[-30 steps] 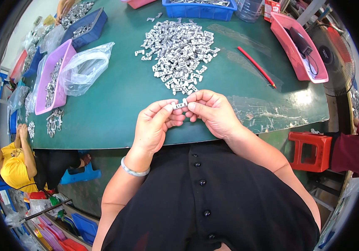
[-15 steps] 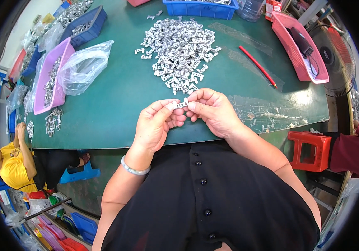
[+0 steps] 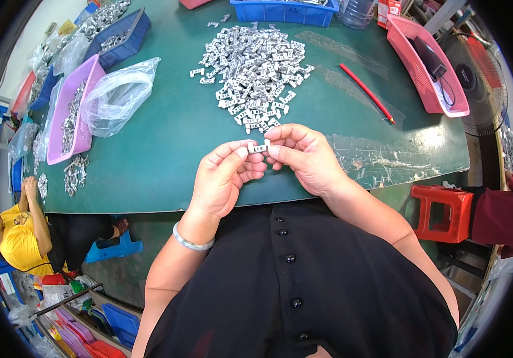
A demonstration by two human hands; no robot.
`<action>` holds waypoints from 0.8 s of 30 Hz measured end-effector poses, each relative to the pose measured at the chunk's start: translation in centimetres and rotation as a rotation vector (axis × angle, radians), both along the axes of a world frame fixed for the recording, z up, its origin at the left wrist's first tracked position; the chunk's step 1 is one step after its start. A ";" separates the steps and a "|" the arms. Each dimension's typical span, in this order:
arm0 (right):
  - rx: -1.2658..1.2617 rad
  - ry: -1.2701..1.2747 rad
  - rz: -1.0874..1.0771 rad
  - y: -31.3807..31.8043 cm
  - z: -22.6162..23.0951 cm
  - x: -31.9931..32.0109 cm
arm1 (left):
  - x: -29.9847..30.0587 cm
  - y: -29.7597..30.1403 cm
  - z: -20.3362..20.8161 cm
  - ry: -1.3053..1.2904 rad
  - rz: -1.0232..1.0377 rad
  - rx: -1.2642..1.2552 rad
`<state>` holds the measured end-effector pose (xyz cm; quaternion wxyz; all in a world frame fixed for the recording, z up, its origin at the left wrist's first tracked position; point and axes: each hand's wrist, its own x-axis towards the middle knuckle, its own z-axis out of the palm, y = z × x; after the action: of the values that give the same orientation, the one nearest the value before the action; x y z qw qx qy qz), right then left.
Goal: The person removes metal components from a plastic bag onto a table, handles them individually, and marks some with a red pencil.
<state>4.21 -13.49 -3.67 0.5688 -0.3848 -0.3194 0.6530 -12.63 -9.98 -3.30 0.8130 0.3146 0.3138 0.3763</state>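
Between my two hands is a small silvery-white metal part [image 3: 259, 148] with dark cut-outs and an upright tab near each end. My left hand [image 3: 223, 173] pinches its left end between thumb and fingers. At the other end, my right hand [image 3: 305, 156] grips it the same way, so both hands are closed on the one piece. They hover over the green table [image 3: 149, 173] near its front edge. Just beyond my fingertips lies a heap of similar metal parts [image 3: 256, 65]; a few lie loose at its edges.
A red pencil [image 3: 366, 93] lies right of the heap. Pink baskets stand left [image 3: 65, 134] and right [image 3: 412, 65], with a blue bin [image 3: 286, 13] at the back. A clear plastic bag [image 3: 116, 104] rests beside the left basket. A person in yellow [image 3: 23, 235] sits far left; a red stool [image 3: 441, 213] is at right.
The held metal part has turned slightly in my fingers, its face showing a little differently. Both hands stay nearly in place; the view has shifted very slightly.
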 end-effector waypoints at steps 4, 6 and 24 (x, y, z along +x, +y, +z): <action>0.017 -0.002 -0.007 0.3 0.2 -0.1 | 0.1 0.2 0.1 0.040 0.008 0.031; 0.013 0.001 -0.011 0.3 0.3 -0.2 | 0.1 0.1 0.1 0.048 0.014 0.038; 0.142 -0.058 0.019 -0.2 0.9 -0.6 | 0.2 0.0 -0.2 -0.011 -0.052 -0.058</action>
<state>3.61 -13.68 -2.77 0.5788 -0.3591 -0.3849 0.6228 -12.38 -9.94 -3.52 0.8331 0.2968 0.3117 0.3474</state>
